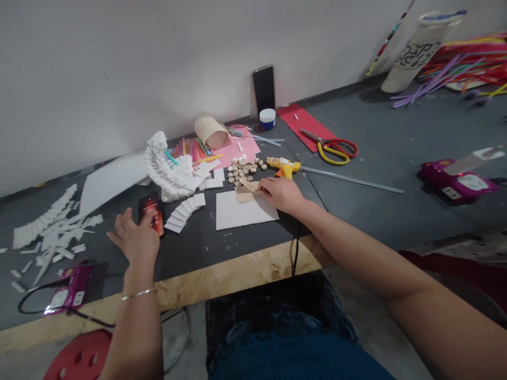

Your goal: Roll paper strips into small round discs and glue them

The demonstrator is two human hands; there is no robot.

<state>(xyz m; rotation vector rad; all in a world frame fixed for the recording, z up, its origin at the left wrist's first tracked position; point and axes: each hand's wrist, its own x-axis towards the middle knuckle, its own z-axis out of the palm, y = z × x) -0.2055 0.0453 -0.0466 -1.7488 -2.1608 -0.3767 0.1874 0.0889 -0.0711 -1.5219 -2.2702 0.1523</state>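
Observation:
My left hand (134, 236) lies on the dark table with fingers spread, fingertips touching a phone with a red glowing screen (151, 212). My right hand (280, 192) rests farther right, its fingers closed on a small beige paper piece (244, 191) at the top edge of a white card sheet (241, 210). Just behind lie several small wooden discs (243, 170) and a yellow glue gun (285, 167). A row of small white card squares (184, 210) lies between my hands, beside a white ruffled paper shape (168, 169).
Scissors with red and yellow handles (331, 148) lie on red paper (301, 122), a long metal ruler (352, 179) nearby. A dark phone (264, 88) leans on the wall beside a small jar (267, 119). White paper scraps (51, 232) lie left. A purple device (70, 293) sits near the table edge.

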